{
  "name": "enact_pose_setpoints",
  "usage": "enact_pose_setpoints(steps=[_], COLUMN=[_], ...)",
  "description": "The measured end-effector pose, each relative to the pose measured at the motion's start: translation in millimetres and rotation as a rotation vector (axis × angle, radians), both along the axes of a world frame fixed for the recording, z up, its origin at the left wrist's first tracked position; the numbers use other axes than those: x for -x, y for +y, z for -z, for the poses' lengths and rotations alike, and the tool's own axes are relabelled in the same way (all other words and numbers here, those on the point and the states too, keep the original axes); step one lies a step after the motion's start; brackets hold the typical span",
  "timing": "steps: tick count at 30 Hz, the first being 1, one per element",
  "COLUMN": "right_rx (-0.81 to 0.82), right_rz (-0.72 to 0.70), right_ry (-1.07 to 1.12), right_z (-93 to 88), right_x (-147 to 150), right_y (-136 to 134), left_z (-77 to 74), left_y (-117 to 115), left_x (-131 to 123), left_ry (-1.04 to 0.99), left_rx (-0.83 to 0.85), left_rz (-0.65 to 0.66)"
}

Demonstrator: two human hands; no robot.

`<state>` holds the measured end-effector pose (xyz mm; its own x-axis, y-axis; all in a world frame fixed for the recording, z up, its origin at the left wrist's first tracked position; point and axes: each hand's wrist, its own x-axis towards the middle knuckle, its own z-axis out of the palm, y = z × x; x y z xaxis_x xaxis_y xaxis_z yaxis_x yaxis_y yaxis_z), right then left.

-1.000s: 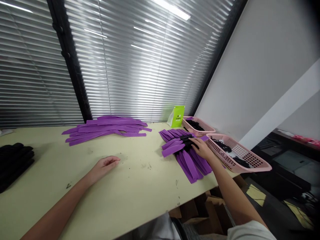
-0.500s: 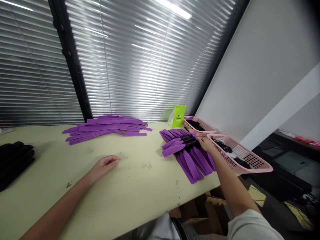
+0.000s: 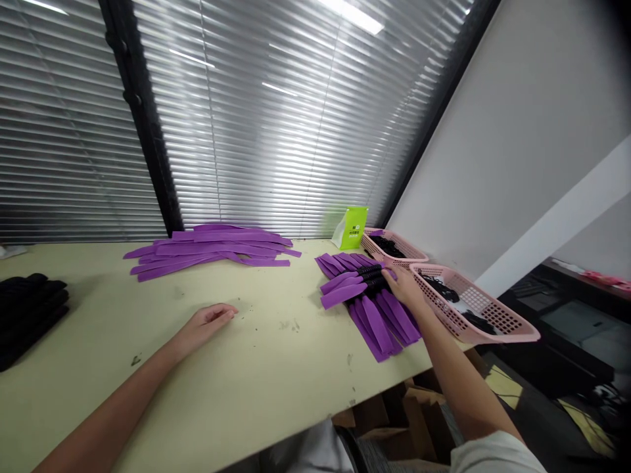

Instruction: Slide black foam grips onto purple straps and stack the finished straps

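Observation:
Purple strips bound with black cord (image 3: 379,322) lie fanned in a pile on the right part of the cream table (image 3: 276,368). My right hand (image 3: 401,284) is at the right side of this pile, its fingers closed on the end of one bundle near the black wrapping. Loosely curled, my left hand (image 3: 213,322) rests on the table left of the middle, its fingertips close together and nothing seen in it. Behind it, loose flat purple strips (image 3: 217,248) are heaped near the blinds.
Two pink baskets (image 3: 513,338) with black cords stand at the right edge. A green and white packet (image 3: 352,228) is at the back. Black padded items (image 3: 32,315) lie at far left. Cardboard boxes (image 3: 419,427) are below the table edge.
My right hand has shifted slightly left and nearer over the bundles. My left hand has stayed in nearly the same place.

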<state>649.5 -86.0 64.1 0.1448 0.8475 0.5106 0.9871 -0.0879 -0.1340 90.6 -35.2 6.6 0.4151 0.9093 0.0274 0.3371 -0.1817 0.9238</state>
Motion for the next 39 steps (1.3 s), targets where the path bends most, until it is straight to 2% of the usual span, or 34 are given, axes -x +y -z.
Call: enact_pose_setpoints(steps=[2, 5, 8, 10, 21, 31, 35, 39], right_rx=[0.001, 0.098, 0.206, 0.245, 0.332, 0.311, 0.254, 0.173], right_rz=[-0.019, 0.11, 0.244, 0.276, 0.339, 0.344, 0.293, 0.235], right_ry=[-0.005, -0.001, 0.005, 0.012, 0.007, 0.006, 0.052, 0.112], right_z=[0.0, 0.7, 1.1, 1.5, 4.5, 8.0, 9.5, 7.6], right_x=[31.6, 75.3, 100.2, 107.0, 117.6, 119.7, 111.4, 89.6], right_y=[-5.0, -9.4, -8.8, -7.0, 0.2, -0.8, -3.4, -9.2], left_z=[-2.0, -3.2, -1.5, -0.2, -0.1, 1.7, -2.4, -5.6], left_y=[-1.3, -2.0, -0.8, 0.0, 0.6, -0.1, -2.2, -4.0], left_x=[0.0, 0.6, 1.5, 1.9, 0.4, 0.2, -0.5, -0.5], left_ry=[0.004, 0.03, 0.048, 0.045, 0.038, 0.01, 0.027, 0.051], left_rx=[-0.01, -0.022, -0.032, -0.036, -0.033, -0.007, -0.016, -0.023], left_rz=[0.003, 0.012, 0.022, 0.026, 0.039, 0.048, 0.044, 0.041])
